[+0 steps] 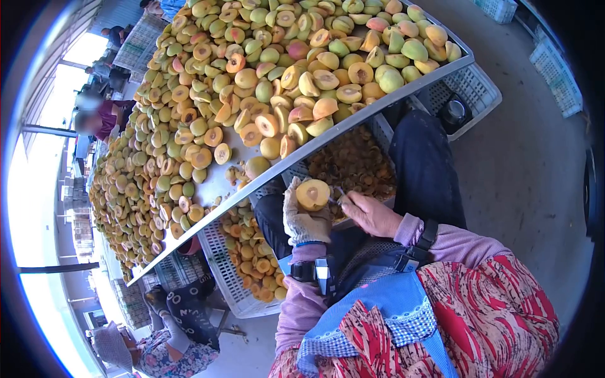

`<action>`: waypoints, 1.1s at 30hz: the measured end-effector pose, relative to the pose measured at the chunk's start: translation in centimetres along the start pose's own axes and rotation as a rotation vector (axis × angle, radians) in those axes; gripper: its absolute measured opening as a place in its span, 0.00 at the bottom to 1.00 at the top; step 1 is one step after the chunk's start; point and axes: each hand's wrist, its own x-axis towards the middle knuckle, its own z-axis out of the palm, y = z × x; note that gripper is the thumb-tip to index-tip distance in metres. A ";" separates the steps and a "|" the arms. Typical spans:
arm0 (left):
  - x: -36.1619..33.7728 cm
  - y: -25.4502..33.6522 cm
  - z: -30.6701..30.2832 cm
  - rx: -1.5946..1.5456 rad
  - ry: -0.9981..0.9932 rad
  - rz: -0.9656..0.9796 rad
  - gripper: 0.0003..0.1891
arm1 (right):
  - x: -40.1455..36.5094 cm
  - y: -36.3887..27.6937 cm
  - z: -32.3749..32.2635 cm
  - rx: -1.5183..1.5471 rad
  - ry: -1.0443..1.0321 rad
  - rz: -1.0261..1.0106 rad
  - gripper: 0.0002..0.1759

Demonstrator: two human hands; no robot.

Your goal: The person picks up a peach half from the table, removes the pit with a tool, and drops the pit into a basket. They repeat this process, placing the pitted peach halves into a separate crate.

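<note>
My left hand (306,217), in a white work glove, is closed round a halved peach (313,194) with its yellow cut face turned up. Close on its right, my bare right hand (372,214) grips a small thin metal pitting tool (338,196), which points at the peach half. Most of the tool is hidden by my fingers. Both hands are over my lap, just below the edge of a metal table (296,153). On that table lies a big heap of halved peaches (252,75), some with cut faces up.
Under the table edge, a crate holds brown pits and scraps (356,157). A white crate (217,258) of peach halves stands to the left. At right, another crate (482,94) contains a dark metal cup (454,112). A person in a hat (170,353) sits at lower left; others are further back.
</note>
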 end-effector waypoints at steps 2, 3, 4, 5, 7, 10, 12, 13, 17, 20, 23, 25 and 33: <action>0.0 -0.4 0.2 0.025 0.185 0.048 0.18 | -0.1 1.3 1.2 -0.098 -0.049 -0.071 0.18; -0.1 -0.5 0.0 0.030 0.114 0.049 0.18 | -0.1 1.1 1.0 -0.096 -0.048 -0.068 0.18; -0.2 -0.6 -0.1 0.035 0.042 0.051 0.17 | 0.1 0.8 0.5 -0.132 -0.099 -0.009 0.19; 0.1 -0.5 -0.7 0.051 0.015 -0.009 0.18 | 0.2 0.5 0.1 -0.171 -0.151 0.051 0.19; 0.3 -0.6 -0.3 0.064 0.096 -0.037 0.18 | 0.4 0.1 -0.2 -0.201 -0.166 0.081 0.19; 0.5 -1.0 -0.5 0.071 0.146 -0.044 0.18 | 0.7 0.3 0.4 -0.148 -0.098 0.070 0.19; 0.7 -1.4 -0.9 0.105 0.087 -0.003 0.18 | 1.2 0.1 1.0 -0.063 -0.013 0.035 0.19; 1.0 -1.7 -1.0 0.104 0.087 -0.006 0.18 | 1.6 -0.3 1.1 -0.009 -0.019 0.107 0.19; 2.1 -2.4 -2.2 0.188 0.074 0.121 0.19 | 2.2 -1.2 1.5 0.085 -0.032 0.235 0.19; 1.9 -2.5 -2.1 0.207 0.063 0.150 0.18 | 2.2 -0.7 2.3 0.200 -0.036 0.330 0.19; 2.1 -2.8 -2.5 0.194 0.049 0.175 0.17 | 2.4 -1.1 2.5 0.267 -0.066 0.433 0.19; 2.4 -3.0 -2.9 0.177 0.042 0.185 0.16 | 2.5 -1.2 2.5 0.287 -0.110 0.453 0.18; 1.9 -3.2 -2.9 0.386 0.133 0.360 0.12 | 2.7 -0.9 1.7 0.422 -0.317 0.538 0.20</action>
